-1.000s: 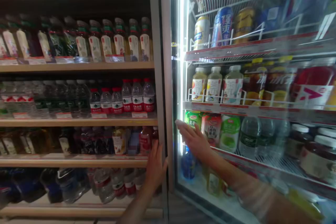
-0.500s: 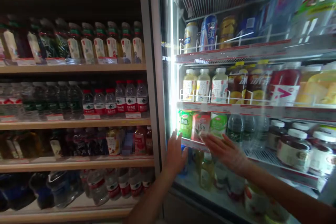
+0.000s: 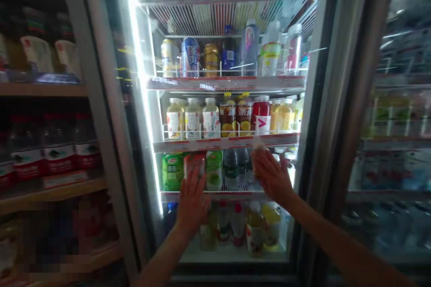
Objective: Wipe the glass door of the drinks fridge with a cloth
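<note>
A glass-fronted drinks cooler [image 3: 225,144] stands lit before me, bottles showing through its reflective door. My left hand [image 3: 193,202] is raised with fingers stretched out, in front of a red pouch [image 3: 194,164] on the fourth visible shelf. Beside that pouch are a green pouch [image 3: 173,172] and a green-and-white pouch [image 3: 214,170]. My right hand [image 3: 272,177] reaches up with fingers extended and thumb apart, just right of clear bottles [image 3: 231,170]. A pale blur shows at its fingertips; I cannot make out what it is. Whether either hand touches the glass is unclear.
Open wooden shelving [image 3: 43,89] with bottled drinks stands on the left. A metal door frame [image 3: 350,98] runs down the right, with another dim glass-fronted cooler [image 3: 393,143] beyond. Cans [image 3: 190,58] and tea bottles [image 3: 192,119] fill the upper cooler shelves.
My view has swung right, so the cooler now sits in the middle. My left hand has shifted from the cooler's left edge to the red pouch, and my right hand farther right along the front.
</note>
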Demonstrator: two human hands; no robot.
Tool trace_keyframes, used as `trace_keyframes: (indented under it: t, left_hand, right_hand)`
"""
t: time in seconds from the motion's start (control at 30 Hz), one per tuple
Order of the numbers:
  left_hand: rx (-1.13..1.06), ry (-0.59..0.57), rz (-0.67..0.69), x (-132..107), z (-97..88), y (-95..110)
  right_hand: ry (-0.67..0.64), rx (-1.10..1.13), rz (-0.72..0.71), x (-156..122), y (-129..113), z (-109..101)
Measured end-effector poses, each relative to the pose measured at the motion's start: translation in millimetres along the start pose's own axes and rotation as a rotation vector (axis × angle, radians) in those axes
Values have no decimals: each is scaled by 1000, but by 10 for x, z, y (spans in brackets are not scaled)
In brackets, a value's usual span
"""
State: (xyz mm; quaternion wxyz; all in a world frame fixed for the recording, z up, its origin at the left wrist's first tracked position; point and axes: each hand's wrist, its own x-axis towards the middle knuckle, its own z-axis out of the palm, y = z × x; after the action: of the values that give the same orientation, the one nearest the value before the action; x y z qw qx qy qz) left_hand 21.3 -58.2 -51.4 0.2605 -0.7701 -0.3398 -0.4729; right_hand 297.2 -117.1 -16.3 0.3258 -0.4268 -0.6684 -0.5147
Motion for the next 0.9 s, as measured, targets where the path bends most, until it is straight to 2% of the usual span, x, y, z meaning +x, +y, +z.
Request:
trace_keyframes:
  t: [0.07,0.13,0.23,0.3,0.4,0.47,0.57,0.63,0.7,0.83,0.9]
  left_hand:
    - [-11,39,15,48,41,78]
    - [-6,84,41,86,77,141]
    - [-27,118,177,167,139,222]
    - [-69,137,232,252,189,285]
    - [-128,167,175,357,277,382]
    - [-144,166,148,353,337,426]
    - [-153,167,159,240,410,450]
    - [-139,159,176,156,438,455]
    - [-98,148,188,107,447,464]
    - [-24,147,187,88,429,494]
    - [-5,138,195,70,409,492]
  right_hand:
    - [70,-38,148,-68,73,-57]
    - [47,-67,132,-254,74,-96]
    - [-38,-109,74,-463,148,-112]
    - [-12,-157,160,-407,325,-125]
    - [100,-207,309,-300,560,-145]
    - [102,-223,343,-478,506,-128]
    - [5,-258,349,-1049,178,-74]
    - [-28,-268,348,-1276,49,-56]
    - [-14,-249,345,-1174,122,-63]
    - [125,-198,388,-558,457,-77]
    - [152,-191,409,-556,407,-77]
